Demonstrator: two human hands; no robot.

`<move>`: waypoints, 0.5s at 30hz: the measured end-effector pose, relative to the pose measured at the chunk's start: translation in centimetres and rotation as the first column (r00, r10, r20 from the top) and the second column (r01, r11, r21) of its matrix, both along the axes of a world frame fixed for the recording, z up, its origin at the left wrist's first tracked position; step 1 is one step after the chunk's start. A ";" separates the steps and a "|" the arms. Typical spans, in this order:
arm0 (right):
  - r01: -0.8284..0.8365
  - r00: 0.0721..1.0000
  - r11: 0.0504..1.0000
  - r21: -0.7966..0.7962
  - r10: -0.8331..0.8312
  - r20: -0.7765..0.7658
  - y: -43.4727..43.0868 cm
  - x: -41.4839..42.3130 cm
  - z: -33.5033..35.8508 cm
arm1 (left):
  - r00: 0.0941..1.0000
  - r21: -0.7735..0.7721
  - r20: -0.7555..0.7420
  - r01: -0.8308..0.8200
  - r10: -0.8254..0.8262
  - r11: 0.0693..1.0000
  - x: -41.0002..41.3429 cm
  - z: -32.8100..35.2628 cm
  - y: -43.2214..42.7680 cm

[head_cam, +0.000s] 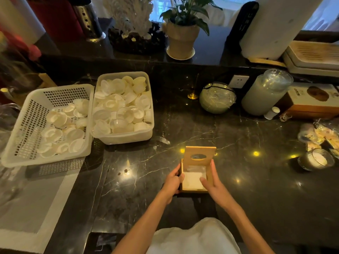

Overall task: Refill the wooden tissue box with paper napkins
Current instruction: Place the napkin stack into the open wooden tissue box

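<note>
One wooden box [197, 177] sits on the dark marble counter [238, 143] near the front edge — square, pale wood, its lid [200, 156] with an oval hole standing open, white napkins [192, 180] inside. Two hands: left [171, 182] curled around the box's left wall, right [211, 180] loosely open along the right wall, thumb on the napkins.

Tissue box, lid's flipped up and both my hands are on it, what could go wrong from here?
1. The lid stands upright over the box; it could drop onto your right hand, whose thumb is inside on the napkins.
2. The left hand only grips one wall, so pressing down might slide the box on the glossy counter.
3. Napkins sitting crooked may catch when the lid closes.
</note>
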State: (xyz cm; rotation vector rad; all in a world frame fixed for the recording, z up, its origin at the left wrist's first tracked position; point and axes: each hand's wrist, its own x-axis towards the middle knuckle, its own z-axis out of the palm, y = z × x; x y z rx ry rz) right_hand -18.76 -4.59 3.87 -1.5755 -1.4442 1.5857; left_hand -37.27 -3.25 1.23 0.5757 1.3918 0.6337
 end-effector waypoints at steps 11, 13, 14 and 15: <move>-0.076 0.991 0.996 -0.054 0.082 0.105 -0.3 1.4 0.3 | 0.912 0.255 -0.408 0.145 -0.029 0.956 2.7 -1.0 -1.6; -0.069 0.996 0.993 -0.099 0.063 -0.062 -0.3 2.0 0.7 | 0.972 0.180 -0.229 -0.010 0.052 0.984 2.5 -0.2 -1.6; -0.026 0.989 0.991 -0.132 0.006 -0.148 -0.3 2.4 0.8 | 0.982 0.121 -0.130 -0.120 0.136 0.985 2.5 0.3 -2.0; 0.040 0.977 0.985 -0.169 -0.074 -0.201 -0.5 2.9 0.8 | 0.972 0.079 -0.044 -0.227 0.231 0.971 2.5 0.7 -2.6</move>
